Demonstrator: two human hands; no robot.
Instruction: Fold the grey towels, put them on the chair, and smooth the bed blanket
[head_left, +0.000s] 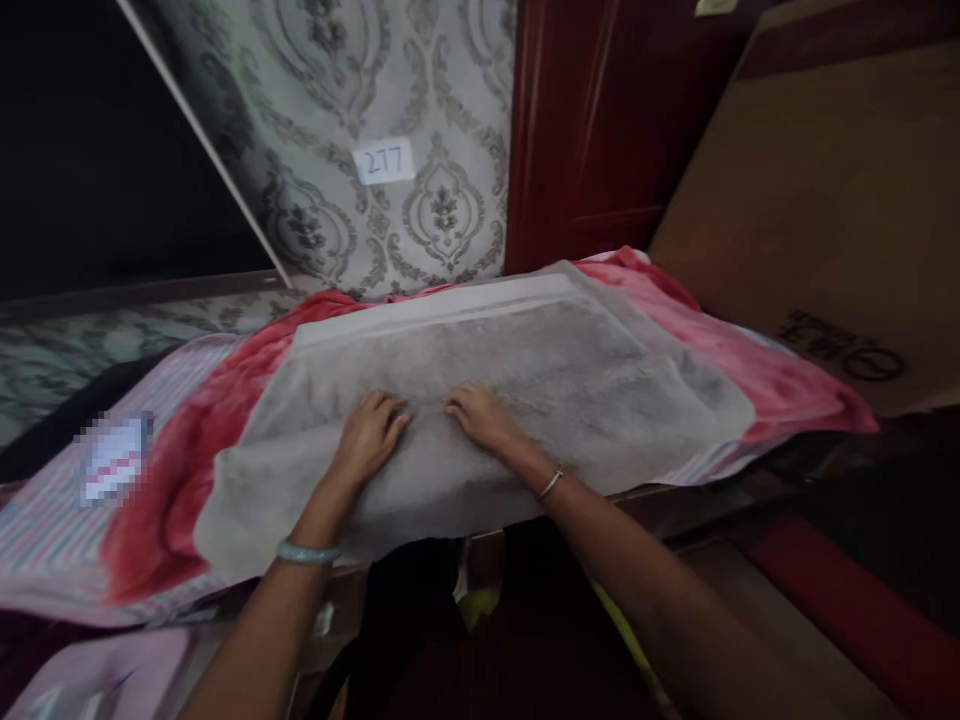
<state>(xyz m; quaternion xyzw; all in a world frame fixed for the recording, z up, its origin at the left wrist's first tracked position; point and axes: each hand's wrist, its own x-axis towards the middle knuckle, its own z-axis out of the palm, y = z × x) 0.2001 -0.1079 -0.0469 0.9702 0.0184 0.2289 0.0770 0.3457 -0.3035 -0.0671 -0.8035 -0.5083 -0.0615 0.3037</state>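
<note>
A thin, greyish-white, see-through sheet of fabric (525, 370) lies spread over the table, with a whiter band along its far edge. My left hand (369, 435) rests on the middle of the sheet, fingers slightly bent and thumb apart from them. Close to its right, my right hand (482, 415) touches the same sheet with its fingertips, the fingers loosely bent. Nothing shows lifted in either hand. Below the sheet is a red and pink plush blanket (161, 490), sticking out at both sides. The sheet's near edge hangs toward my body.
Under the blanket is a striped cloth (52, 510). A large cardboard box (817, 200) stands at the right, beside a dark red door (585, 130). A dark screen (112, 150) is at the back left. Patterned wallpaper bears a paper label (384, 160) reading 277.
</note>
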